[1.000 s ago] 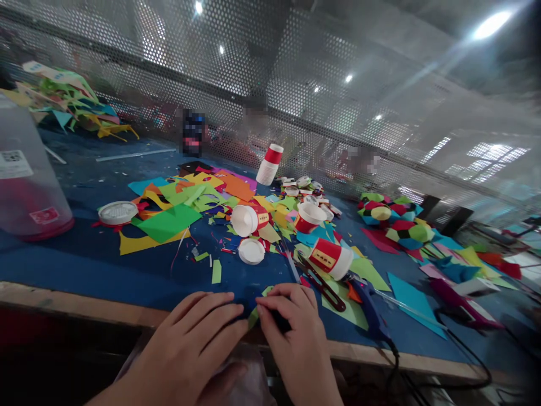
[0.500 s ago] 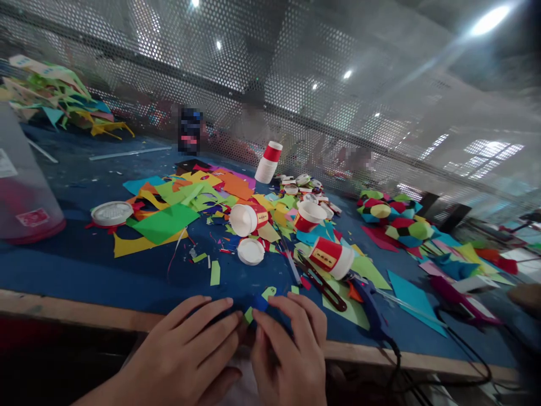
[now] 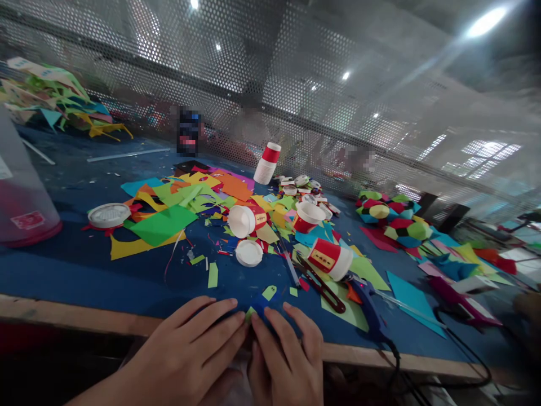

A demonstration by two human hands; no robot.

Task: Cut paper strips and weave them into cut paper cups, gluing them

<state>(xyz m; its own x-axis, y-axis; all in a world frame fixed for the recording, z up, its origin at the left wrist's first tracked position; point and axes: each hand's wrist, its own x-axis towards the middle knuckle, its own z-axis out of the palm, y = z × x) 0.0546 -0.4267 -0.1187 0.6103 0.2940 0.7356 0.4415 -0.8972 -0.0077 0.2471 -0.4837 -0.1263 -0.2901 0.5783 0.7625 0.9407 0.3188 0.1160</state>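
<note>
At the table's front edge, a small blue and light-green paper piece point(image 3: 261, 302) is pinched between my two hands. A green tab with small dark marks shows at its far end; its near part is hidden under my fingertips. My left hand point(image 3: 190, 347) comes from the left, with long, slightly bent fingers and the index tip on the paper. My right hand point(image 3: 289, 349) is curled, its index and middle fingertips on the same piece and its thumb tucked below. Just beyond lie a small green scrap point(image 3: 293, 291) and a light-green strip point(image 3: 213, 275).
A dark-red utility knife point(image 3: 323, 285) and a blue glue gun point(image 3: 368, 304) lie right of my hands. Beyond are tipped paper cups point(image 3: 329, 258), a white lid point(image 3: 249, 253), colored paper point(image 3: 163, 224) and stacked cups point(image 3: 267, 163). A translucent container point(image 3: 25, 186) stands left, paper balls point(image 3: 408, 230) right.
My right fingers have shifted left and slightly down, closer to the left fingertips. More of the blue paper and its green tab now shows. The view has shifted slightly.
</note>
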